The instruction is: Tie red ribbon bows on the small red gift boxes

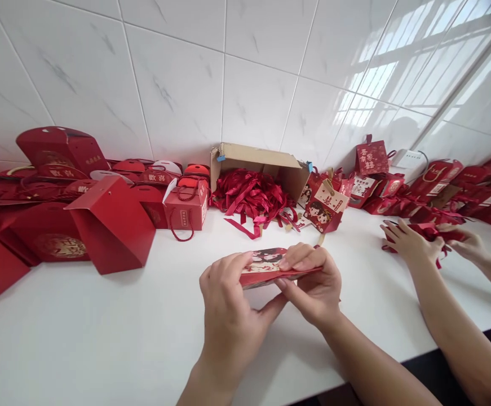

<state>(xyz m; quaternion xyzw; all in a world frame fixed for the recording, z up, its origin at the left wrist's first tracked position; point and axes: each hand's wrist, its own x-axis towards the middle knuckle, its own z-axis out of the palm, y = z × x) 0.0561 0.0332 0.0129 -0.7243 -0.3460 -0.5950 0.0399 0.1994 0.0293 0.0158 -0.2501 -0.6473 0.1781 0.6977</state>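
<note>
Between my hands, just above the white table, is a red paper gift box point(266, 261) printed with cartoon figures; it looks flat or only partly folded. My left hand point(230, 299) grips its left end, fingers over the top and thumb underneath. At the right end my right hand point(315, 282) pinches the edge between thumb and fingers. My palms and fingers hide much of the box. Behind it stands a similar assembled gift box point(325, 206) with a cartoon couple on its front and a ribbon at the top.
A cardboard carton point(262, 153) lies by the tiled wall, red ribbons point(256, 197) spilling from it. Red gift boxes point(114, 225) crowd the left side; more point(435, 175) line the back right. At the right, another person's hands point(414, 242) handle a red box with ribbon on the white table point(101, 332).
</note>
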